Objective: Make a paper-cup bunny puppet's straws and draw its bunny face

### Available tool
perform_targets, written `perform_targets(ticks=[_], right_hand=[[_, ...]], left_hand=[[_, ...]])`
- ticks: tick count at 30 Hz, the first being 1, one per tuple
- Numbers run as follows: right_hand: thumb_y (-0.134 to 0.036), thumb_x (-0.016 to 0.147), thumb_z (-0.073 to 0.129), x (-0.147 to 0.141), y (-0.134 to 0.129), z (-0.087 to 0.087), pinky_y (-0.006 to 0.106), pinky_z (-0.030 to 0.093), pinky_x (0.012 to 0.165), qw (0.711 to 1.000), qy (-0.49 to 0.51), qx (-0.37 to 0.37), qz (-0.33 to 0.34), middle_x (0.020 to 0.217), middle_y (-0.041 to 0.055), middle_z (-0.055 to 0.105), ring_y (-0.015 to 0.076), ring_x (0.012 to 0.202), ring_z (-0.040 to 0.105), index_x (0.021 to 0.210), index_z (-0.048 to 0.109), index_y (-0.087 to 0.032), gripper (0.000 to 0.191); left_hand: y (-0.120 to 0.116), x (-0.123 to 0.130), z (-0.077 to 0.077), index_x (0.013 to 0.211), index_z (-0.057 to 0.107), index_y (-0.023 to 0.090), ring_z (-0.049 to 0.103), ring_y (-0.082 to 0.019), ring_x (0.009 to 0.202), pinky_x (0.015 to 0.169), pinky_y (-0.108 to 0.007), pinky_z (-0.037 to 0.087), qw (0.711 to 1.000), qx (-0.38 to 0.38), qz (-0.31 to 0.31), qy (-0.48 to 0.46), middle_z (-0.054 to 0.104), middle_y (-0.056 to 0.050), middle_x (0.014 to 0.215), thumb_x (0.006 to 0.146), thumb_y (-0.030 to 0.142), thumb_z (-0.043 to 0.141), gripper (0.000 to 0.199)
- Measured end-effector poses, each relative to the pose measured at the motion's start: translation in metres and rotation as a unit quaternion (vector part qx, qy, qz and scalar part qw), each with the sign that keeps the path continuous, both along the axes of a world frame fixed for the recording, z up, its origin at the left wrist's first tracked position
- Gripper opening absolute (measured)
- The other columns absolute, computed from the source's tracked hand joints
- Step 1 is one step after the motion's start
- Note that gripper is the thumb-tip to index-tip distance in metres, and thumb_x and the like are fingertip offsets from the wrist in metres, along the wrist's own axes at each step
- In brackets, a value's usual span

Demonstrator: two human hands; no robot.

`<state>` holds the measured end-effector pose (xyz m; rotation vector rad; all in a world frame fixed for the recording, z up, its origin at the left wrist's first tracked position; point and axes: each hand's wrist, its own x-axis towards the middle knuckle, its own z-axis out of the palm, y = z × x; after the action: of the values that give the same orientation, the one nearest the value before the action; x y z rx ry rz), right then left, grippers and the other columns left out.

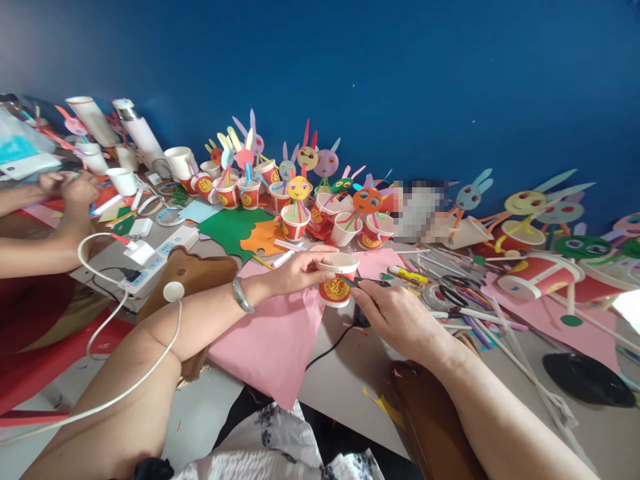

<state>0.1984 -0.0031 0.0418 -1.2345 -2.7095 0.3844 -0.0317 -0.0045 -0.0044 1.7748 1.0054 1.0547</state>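
My left hand (305,268) grips a red paper cup (335,291) by its rim, with the fingers and thumb at its left side. The cup is upright, has a white rim and yellow print, and is off the table. My right hand (383,308) is closed round a slim dark tool (376,283), its near end against the cup's right side. Most of this tool is covered by the fingers, so its kind is unclear. Under the cup and to its left lies a big pink paper sheet (270,333).
Paper-cup figures with paper ears, such as an orange one (369,200), line the blue wall (320,67). A power strip (163,257) with white cables stands left. Pens and strips, including a yellow marker (407,275), lie right. Another person's hands (75,187) work at far left.
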Motion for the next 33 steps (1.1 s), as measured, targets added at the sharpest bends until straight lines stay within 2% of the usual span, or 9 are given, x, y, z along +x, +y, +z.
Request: perform_targets(ticks=[8, 19, 24, 27, 30, 33], right_hand=[[-0.04, 0.103, 0.031, -0.001, 0.001, -0.001, 0.029, 0.031, 0.057, 0.999, 0.024, -0.028, 0.005, 0.059, 0.0012, 0.059, 0.0169, 0.055, 0.055, 0.075, 0.053, -0.023, 0.039], [-0.044, 0.102, 0.033, 0.0, 0.003, 0.003, 0.028, 0.035, 0.057, 0.992, 0.077, -0.1, 0.018, 0.063, 0.0007, 0.061, 0.0149, 0.054, 0.051, 0.073, 0.05, -0.023, 0.04], [-0.046, 0.102, 0.032, -0.001, 0.001, 0.003, 0.028, 0.034, 0.058, 0.99, 0.09, -0.105, 0.013, 0.063, 0.0001, 0.059, 0.0147, 0.054, 0.049, 0.074, 0.049, -0.023, 0.04], [-0.046, 0.102, 0.032, -0.002, 0.0, 0.0, 0.029, 0.034, 0.058, 0.991, 0.095, -0.095, 0.005, 0.062, 0.0001, 0.057, 0.0149, 0.054, 0.047, 0.073, 0.048, -0.023, 0.041], [-0.047, 0.102, 0.033, -0.003, -0.001, -0.003, 0.028, 0.033, 0.058, 0.99, 0.107, -0.093, -0.002, 0.061, -0.0004, 0.056, 0.0146, 0.054, 0.045, 0.072, 0.047, -0.023, 0.041], [-0.048, 0.103, 0.033, -0.003, -0.001, -0.005, 0.028, 0.034, 0.057, 0.987, 0.118, -0.11, -0.01, 0.06, -0.0009, 0.055, 0.0145, 0.055, 0.043, 0.071, 0.047, -0.023, 0.042]], left_hand=[[-0.001, 0.002, -0.001, 0.115, 0.072, 0.018, 0.05, -0.026, 0.138, 0.111, -0.037, 0.045, 1.0, 0.005, 0.015, -0.009, 0.057, -0.014, 0.142, 0.091, 0.045, 0.067, 0.037], [-0.005, 0.005, 0.004, 0.119, 0.071, 0.021, 0.056, -0.025, 0.131, 0.105, -0.034, 0.047, 0.998, -0.044, 0.019, -0.043, 0.062, -0.01, 0.137, 0.089, 0.042, 0.07, 0.037], [-0.006, 0.006, 0.004, 0.113, 0.073, 0.021, 0.056, -0.023, 0.129, 0.106, -0.031, 0.045, 0.997, -0.042, 0.01, -0.07, 0.065, -0.008, 0.133, 0.089, 0.041, 0.07, 0.031], [-0.008, 0.009, 0.004, 0.104, 0.074, 0.021, 0.057, -0.023, 0.126, 0.103, -0.031, 0.047, 0.991, -0.071, 0.005, -0.109, 0.067, -0.008, 0.127, 0.087, 0.045, 0.07, 0.03], [-0.01, 0.012, 0.002, 0.093, 0.072, 0.018, 0.058, -0.024, 0.124, 0.101, -0.032, 0.047, 0.986, -0.094, 0.008, -0.141, 0.069, -0.009, 0.117, 0.086, 0.049, 0.07, 0.032], [-0.01, 0.015, -0.003, 0.091, 0.071, 0.017, 0.06, -0.025, 0.119, 0.1, -0.034, 0.046, 0.982, -0.109, 0.014, -0.155, 0.069, -0.009, 0.111, 0.084, 0.053, 0.071, 0.037]])
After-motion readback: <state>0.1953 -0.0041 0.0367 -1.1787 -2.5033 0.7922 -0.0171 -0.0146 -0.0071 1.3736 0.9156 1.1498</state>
